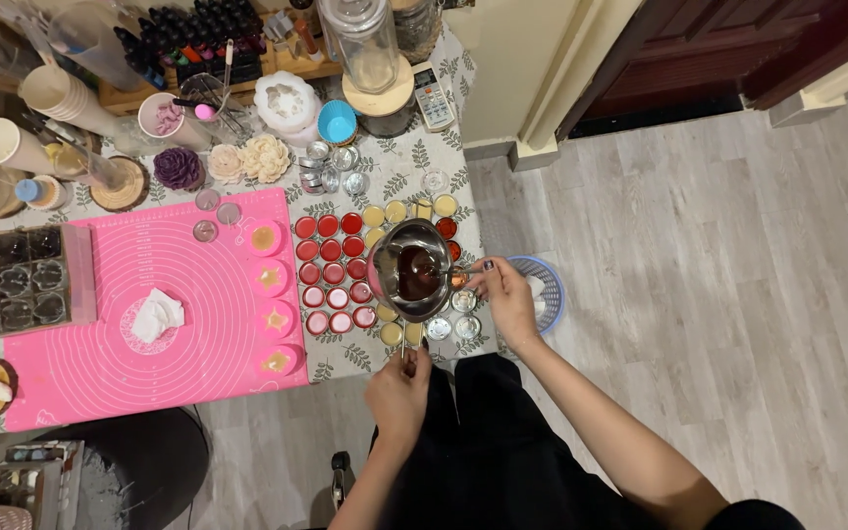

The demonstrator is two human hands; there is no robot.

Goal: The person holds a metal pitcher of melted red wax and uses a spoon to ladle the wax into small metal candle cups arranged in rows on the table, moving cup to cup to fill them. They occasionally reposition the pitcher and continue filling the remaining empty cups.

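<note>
Crowded table [385, 167]: my left hand [399, 388] clamps the pouring pot [412, 270] handle, right hand [507, 299] pinches a small tin [460, 280]. I'd tilt slowly, spout low.

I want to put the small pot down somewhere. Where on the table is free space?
The pink mat is mostly bare, between the white cloth and its near edge. Around the metal pot, held by the left hand with the right hand beside it, small tins crowd the tablecloth.

Bare forearms with no sleeves, dark-painted fingernails, and black clothing below.
</note>
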